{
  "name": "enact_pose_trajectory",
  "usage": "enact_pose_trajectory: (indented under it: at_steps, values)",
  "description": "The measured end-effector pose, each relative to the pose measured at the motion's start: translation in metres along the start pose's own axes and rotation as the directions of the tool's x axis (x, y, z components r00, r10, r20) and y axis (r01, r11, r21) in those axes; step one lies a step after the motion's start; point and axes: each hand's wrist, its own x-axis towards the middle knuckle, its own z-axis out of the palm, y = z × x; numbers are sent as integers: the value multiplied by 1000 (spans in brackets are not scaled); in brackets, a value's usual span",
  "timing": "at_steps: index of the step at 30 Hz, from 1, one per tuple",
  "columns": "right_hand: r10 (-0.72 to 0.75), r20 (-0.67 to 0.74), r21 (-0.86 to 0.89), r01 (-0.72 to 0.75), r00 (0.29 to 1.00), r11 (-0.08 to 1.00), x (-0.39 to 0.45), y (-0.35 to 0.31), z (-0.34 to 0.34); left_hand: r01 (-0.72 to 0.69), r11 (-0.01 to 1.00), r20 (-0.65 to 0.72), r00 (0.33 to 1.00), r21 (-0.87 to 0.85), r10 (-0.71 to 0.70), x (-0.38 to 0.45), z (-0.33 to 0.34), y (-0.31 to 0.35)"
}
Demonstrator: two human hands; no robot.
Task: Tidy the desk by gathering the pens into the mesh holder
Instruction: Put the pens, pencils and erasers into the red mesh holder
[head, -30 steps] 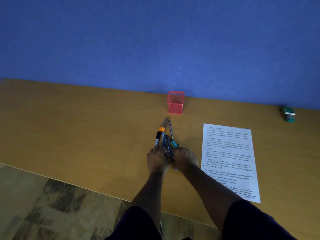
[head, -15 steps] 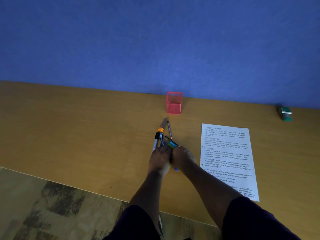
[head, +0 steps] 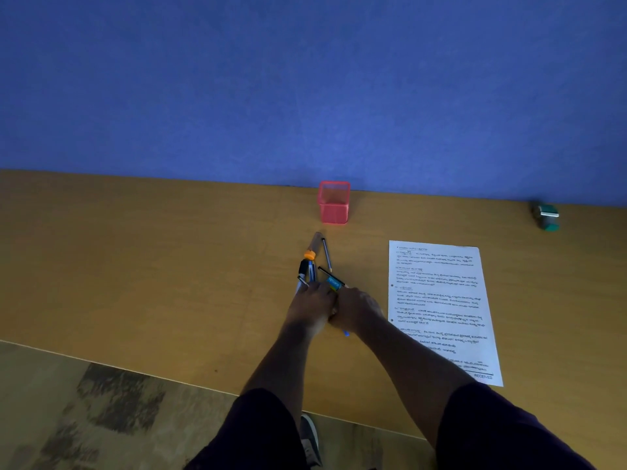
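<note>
A red mesh holder (head: 334, 202) stands upright at the back of the wooden desk (head: 135, 266), against the blue wall. Nothing shows inside it. A bunch of pens (head: 310, 266) lies on the desk in front of it, tips fanning toward the holder; one has an orange band, another a teal label (head: 334, 283). A thin pencil (head: 326, 254) lies at the bunch's right side. My left hand (head: 314, 308) and my right hand (head: 356, 308) press together over the near ends of the pens, fingers closed around them. A blue pen end (head: 345, 333) pokes out under my right hand.
A printed sheet of paper (head: 441, 310) lies flat to the right of my hands. A small green and grey object (head: 547, 217) sits at the far right by the wall. The desk's front edge runs diagonally below, with patterned floor (head: 101, 418) and a shoe (head: 310, 439) beyond.
My hands have slid slightly forward over the pens and drawn closer together, gathering the bunch tighter. The holder and paper have not moved.
</note>
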Motion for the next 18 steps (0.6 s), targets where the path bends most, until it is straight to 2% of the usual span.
enact_pose_trajectory:
  at_steps: [6, 12, 15, 18]
  values:
    - [-32, -31, 32, 33, 999, 999, 1, 7, -10, -15, 1000, -13, 1000, 23, 16, 10, -18, -3]
    - [-145, -83, 51, 149, 986, 987, 6, 14, -24, 62, 991, -149, 986, -118, -79, 17, -29, -6]
    - [-226, -126, 48, 234, 966, 971, 9, 17, -35, 144, 944, -257, 940, -296, -224, 25, -39, -10]
    - [-308, -161, 40, 318, 938, 947, 13, 21, -44, 213, 866, -309, 874, -452, -376, 34, -49, -12]
